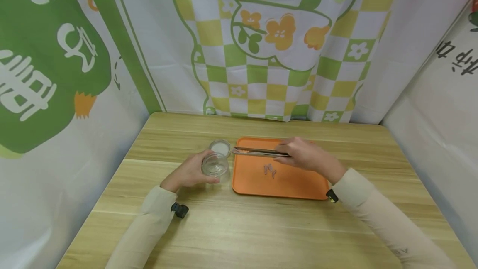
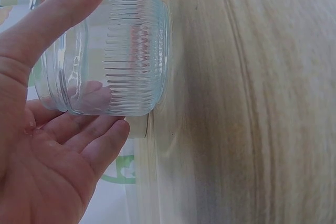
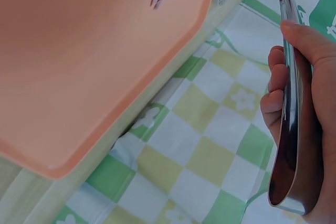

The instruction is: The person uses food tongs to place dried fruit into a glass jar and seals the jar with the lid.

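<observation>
My left hand holds a clear ribbed glass jar between thumb and fingers, left of the orange tray. In the left wrist view the jar's ribbed side stands close to the wooden tabletop. My right hand grips metal tongs above the tray, their tips pointing left towards the jar. A small pinkish bit shows at the tong tips; its kind is too small to tell. Several small pinkish-grey strips lie on the tray.
A round, clear-rimmed piece like a lid lies on the wooden table just behind the jar, by the tray's left edge. A checked, flowered curtain hangs at the table's back edge, with printed cloth on both sides.
</observation>
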